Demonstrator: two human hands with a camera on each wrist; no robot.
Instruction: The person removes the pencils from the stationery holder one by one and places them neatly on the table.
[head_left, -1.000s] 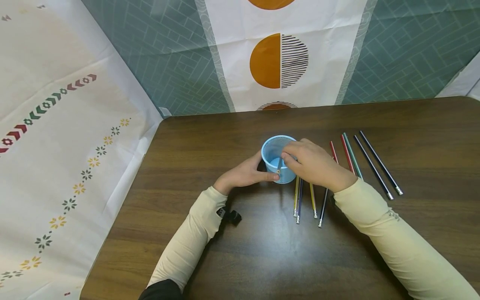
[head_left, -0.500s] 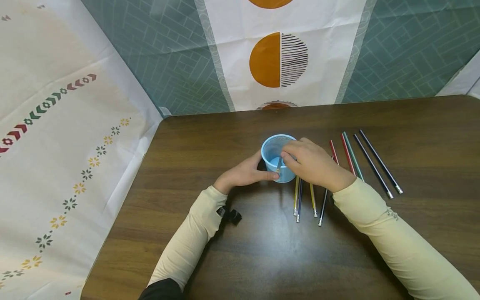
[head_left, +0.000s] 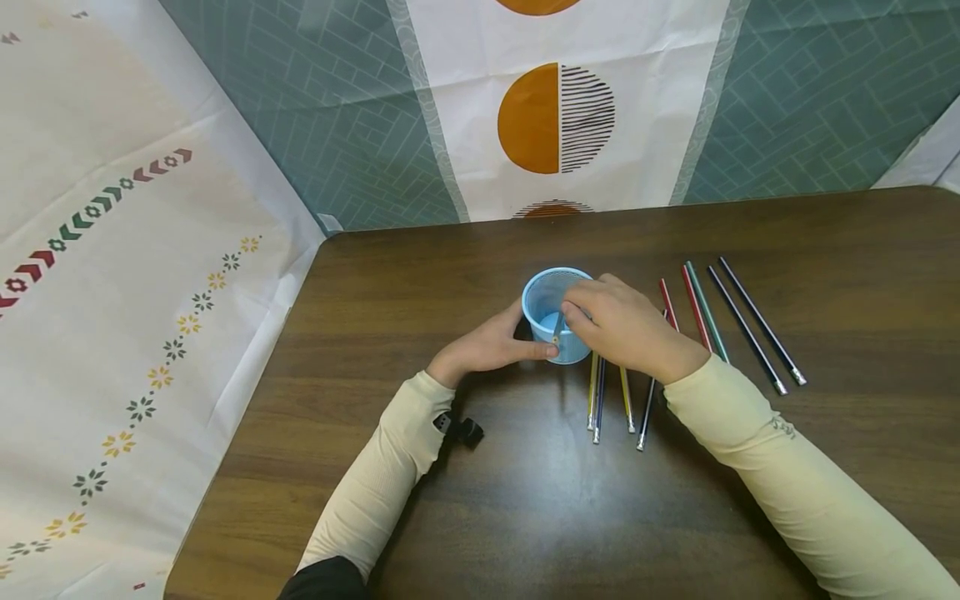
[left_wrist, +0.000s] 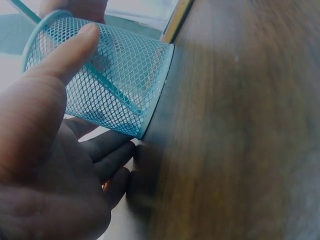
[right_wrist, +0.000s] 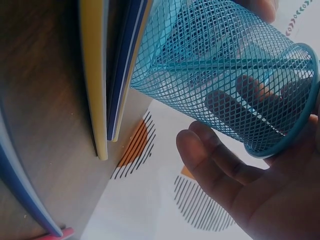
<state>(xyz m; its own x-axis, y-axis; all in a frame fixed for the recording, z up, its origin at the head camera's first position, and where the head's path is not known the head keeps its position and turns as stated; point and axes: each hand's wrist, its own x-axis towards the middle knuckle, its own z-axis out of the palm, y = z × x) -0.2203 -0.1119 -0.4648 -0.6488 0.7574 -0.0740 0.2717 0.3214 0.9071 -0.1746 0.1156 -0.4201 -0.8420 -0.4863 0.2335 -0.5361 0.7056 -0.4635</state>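
Observation:
A light blue mesh pencil cup (head_left: 557,310) stands on the table, its open top facing up. My left hand (head_left: 491,343) holds it from the left, the thumb across the near wall; the left wrist view shows the thumb (left_wrist: 75,50) on the mesh. Over the rim bends my right hand (head_left: 630,325), whose fingertips pinch a pencil (head_left: 559,322) that slants inside the cup. In the left wrist view the pencil (left_wrist: 114,91) shows through the mesh and pokes out past the rim. The exact grip on it is partly hidden by the right hand.
Yellow and dark blue pencils (head_left: 627,400) lie beside the cup, partly under the right hand. Farther right are a red pencil (head_left: 697,307), a green pencil (head_left: 708,312) and two dark pencils (head_left: 762,321). Behind the wooden table (head_left: 420,275) hangs a patterned cloth (head_left: 637,108).

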